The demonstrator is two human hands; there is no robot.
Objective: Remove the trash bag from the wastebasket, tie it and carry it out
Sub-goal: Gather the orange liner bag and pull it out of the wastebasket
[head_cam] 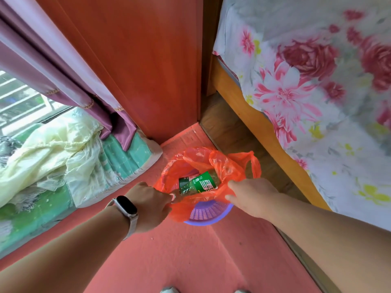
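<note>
A thin orange trash bag (228,166) lines a purple perforated wastebasket (208,211) standing on the red floor. Inside the bag lies a clear plastic bottle with a green label (201,182). My left hand (148,204), with a dark watch on the wrist, pinches the bag's rim at the basket's left side. On the right side, my right hand (251,194) grips the bag's rim. One bag handle sticks up at the far right.
A red wooden cabinet (135,60) stands behind the basket. A bed with a floral sheet (317,92) and wooden frame fills the right. At left lie a pale yellow cloth (53,149) on a green mat and a purple curtain (63,66).
</note>
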